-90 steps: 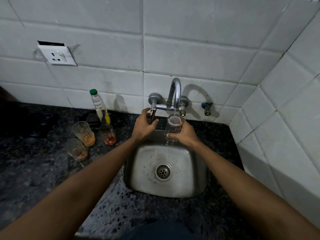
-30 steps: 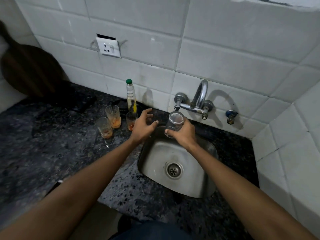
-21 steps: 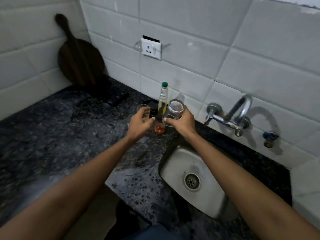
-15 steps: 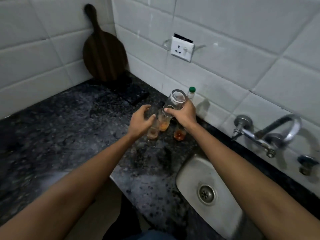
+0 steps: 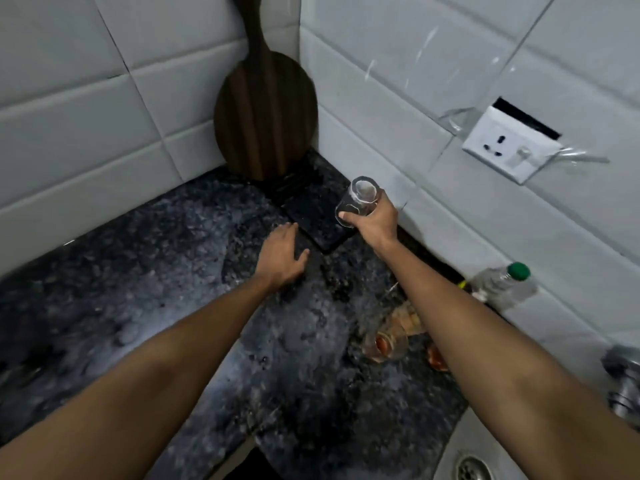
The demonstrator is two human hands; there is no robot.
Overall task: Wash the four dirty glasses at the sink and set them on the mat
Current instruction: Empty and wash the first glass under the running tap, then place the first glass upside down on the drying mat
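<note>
My right hand (image 5: 372, 221) grips a clear rinsed glass (image 5: 358, 197), tilted with its base pointing up and away, just above the near right corner of the black mat (image 5: 311, 209). That mat lies flat in the counter's back corner. My left hand (image 5: 282, 256) hovers open with fingers relaxed over the dark counter, just left of the mat's near corner. Dirty glasses with orange residue (image 5: 384, 342) stand on the counter partly hidden under my right forearm.
A dark wooden board (image 5: 265, 109) leans in the tiled corner behind the mat. A clear bottle with a green cap (image 5: 502, 284) stands by the back wall. The sink (image 5: 471, 465) and tap (image 5: 623, 386) sit at the lower right. A wall socket (image 5: 510, 145) is above.
The view has swung left from the sink to the counter corner. My right hand carried the glass from the tap to above the mat. My left hand left the tap handle and moved alongside.
</note>
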